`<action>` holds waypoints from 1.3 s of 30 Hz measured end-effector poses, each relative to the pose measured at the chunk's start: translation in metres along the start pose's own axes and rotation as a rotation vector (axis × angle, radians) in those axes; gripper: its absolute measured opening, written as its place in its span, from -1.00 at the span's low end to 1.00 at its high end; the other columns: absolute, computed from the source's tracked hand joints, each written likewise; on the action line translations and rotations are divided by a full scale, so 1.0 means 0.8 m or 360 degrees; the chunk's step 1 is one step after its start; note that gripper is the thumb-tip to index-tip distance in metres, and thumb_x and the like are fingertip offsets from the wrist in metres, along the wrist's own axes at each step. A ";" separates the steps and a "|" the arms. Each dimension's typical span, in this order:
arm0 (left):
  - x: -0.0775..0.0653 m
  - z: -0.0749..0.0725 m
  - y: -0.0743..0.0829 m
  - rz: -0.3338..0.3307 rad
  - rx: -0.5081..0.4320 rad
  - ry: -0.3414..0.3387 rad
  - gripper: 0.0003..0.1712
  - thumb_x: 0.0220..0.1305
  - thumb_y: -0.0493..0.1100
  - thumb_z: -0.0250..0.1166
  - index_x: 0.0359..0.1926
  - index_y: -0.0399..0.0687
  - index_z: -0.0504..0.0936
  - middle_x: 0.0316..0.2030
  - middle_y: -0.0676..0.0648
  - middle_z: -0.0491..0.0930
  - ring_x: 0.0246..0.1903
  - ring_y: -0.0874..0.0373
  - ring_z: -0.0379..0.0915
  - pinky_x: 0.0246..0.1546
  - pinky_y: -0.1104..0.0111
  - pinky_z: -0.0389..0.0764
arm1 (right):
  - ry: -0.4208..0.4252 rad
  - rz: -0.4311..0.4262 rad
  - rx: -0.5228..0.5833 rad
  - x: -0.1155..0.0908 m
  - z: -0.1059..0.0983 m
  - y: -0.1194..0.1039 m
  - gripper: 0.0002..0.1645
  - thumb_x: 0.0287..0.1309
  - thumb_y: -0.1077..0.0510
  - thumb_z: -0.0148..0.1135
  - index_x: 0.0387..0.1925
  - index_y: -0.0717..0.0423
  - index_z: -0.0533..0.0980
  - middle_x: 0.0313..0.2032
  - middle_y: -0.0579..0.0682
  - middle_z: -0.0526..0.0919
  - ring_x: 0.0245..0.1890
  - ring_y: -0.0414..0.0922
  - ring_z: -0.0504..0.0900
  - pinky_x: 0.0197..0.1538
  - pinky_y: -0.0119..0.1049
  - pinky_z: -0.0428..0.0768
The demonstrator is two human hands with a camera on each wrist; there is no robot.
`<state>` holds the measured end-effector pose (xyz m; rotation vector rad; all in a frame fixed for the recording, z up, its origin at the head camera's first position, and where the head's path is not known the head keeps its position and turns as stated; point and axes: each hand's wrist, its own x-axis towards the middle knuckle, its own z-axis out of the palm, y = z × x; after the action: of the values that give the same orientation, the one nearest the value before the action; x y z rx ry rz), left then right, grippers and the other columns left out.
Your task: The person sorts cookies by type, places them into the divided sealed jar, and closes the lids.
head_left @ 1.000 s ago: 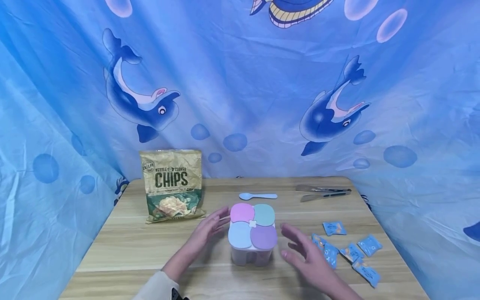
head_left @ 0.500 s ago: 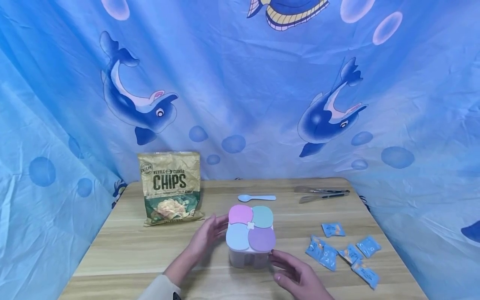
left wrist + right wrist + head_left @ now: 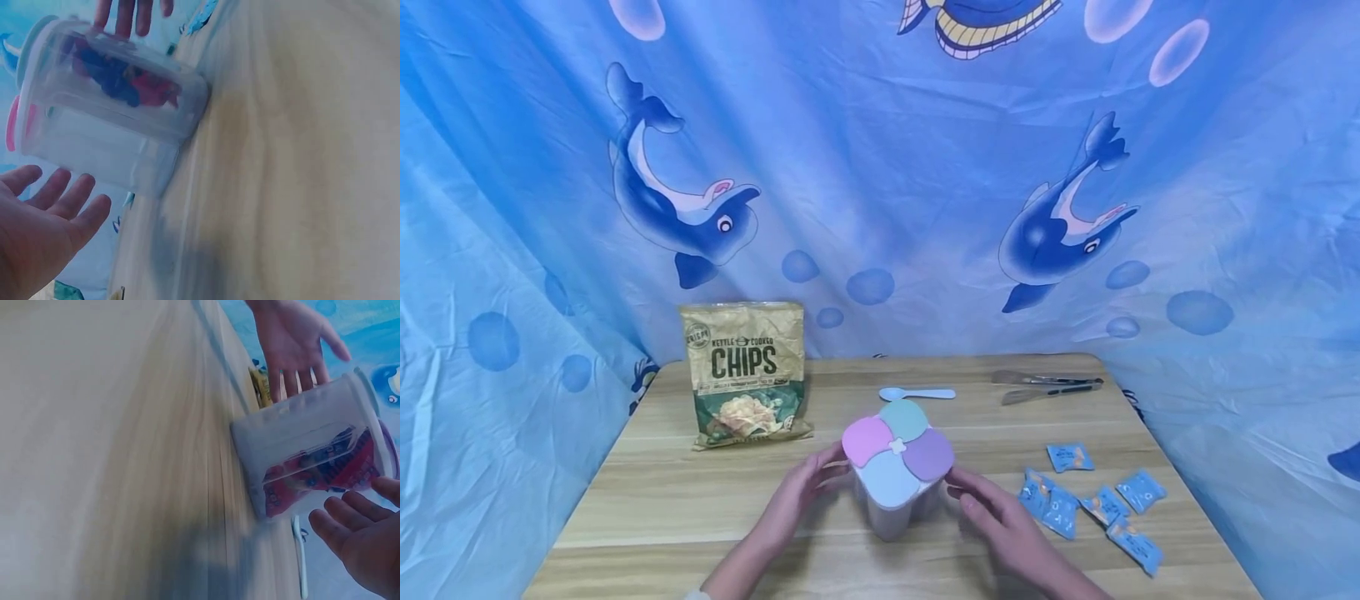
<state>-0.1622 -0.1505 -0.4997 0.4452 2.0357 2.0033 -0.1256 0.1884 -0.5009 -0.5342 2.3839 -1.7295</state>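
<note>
A clear plastic storage box (image 3: 889, 521) with a four-petal lid (image 3: 897, 447) in pink, teal, light blue and purple stands on the table, one corner toward the person. Red and blue wrapped packets (image 3: 134, 81) show through its wall in the left wrist view. My left hand (image 3: 797, 492) is at the box's left side, fingers extended and fingertips right by the wall. On the opposite side, my right hand (image 3: 1000, 517) has its loosely bent fingers beside the wall under the purple petal. Neither hand curls around the box.
A bag of chips (image 3: 747, 371) stands at the back left. Behind the box lies a light blue spoon (image 3: 917, 393), with metal tongs (image 3: 1045, 386) at the back right. Several small blue packets (image 3: 1060, 510) lie right of my right hand. A printed blue curtain (image 3: 880, 167) surrounds the table.
The box has turned counterclockwise, so the light blue petal now faces the front. My right hand moved in to the box, drew back along its side, then went forward again; my left hand stayed close.
</note>
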 end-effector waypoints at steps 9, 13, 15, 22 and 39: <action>-0.047 0.018 0.000 0.0239 0.0153 0.0060 -0.37 0.68 -0.13 -0.47 0.46 -0.42 0.27 0.42 -0.50 0.25 0.34 0.26 0.39 0.35 0.38 0.38 | -0.0117 0.0082 0.0371 0.041 -0.012 0.003 -0.26 0.67 -0.15 -0.48 0.52 0.28 0.19 0.49 0.32 0.28 0.45 0.32 0.32 0.38 0.20 0.42; -0.061 0.025 -0.002 0.0380 0.0098 -0.0095 -0.38 0.66 -0.21 -0.51 0.46 -0.49 0.19 0.45 -0.40 0.26 0.35 0.27 0.39 0.37 0.46 0.30 | -0.0080 0.0110 0.0428 0.059 -0.012 0.006 -0.16 0.63 -0.26 -0.53 0.52 0.26 0.21 0.49 0.27 0.29 0.46 0.27 0.33 0.36 0.09 0.49; -0.066 0.029 -0.002 0.0395 0.0083 -0.0135 -0.39 0.65 -0.22 -0.51 0.47 -0.47 0.20 0.47 -0.17 0.33 0.36 0.24 0.39 0.38 0.48 0.27 | -0.0047 0.0147 0.0438 0.066 -0.012 0.006 -0.12 0.60 -0.32 -0.53 0.51 0.22 0.23 0.49 0.23 0.31 0.46 0.24 0.33 0.35 0.01 0.53; -0.074 0.038 -0.005 0.0392 -0.0051 -0.0201 -0.41 0.66 -0.23 -0.46 0.45 -0.52 0.18 0.44 -0.06 0.38 0.36 0.16 0.41 0.37 0.39 0.38 | 0.0000 0.0247 0.0428 0.080 -0.008 0.008 -0.07 0.57 -0.39 -0.52 0.50 0.21 0.27 0.49 0.23 0.32 0.49 0.23 0.29 0.40 0.02 0.47; -0.031 0.013 0.004 0.0101 0.0161 0.0305 -0.42 0.68 -0.05 -0.26 0.42 -0.32 0.36 0.39 -0.31 0.41 0.31 -0.11 0.46 0.33 0.28 0.48 | -0.0028 -0.0027 0.0249 0.049 -0.021 -0.001 -0.37 0.68 -0.07 -0.37 0.39 0.22 0.38 0.39 0.22 0.46 0.36 0.21 0.47 0.28 0.08 0.58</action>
<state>-0.1352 -0.1506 -0.4975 0.3532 2.2718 2.0575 -0.1671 0.1891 -0.4912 -0.5457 2.2137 -1.8897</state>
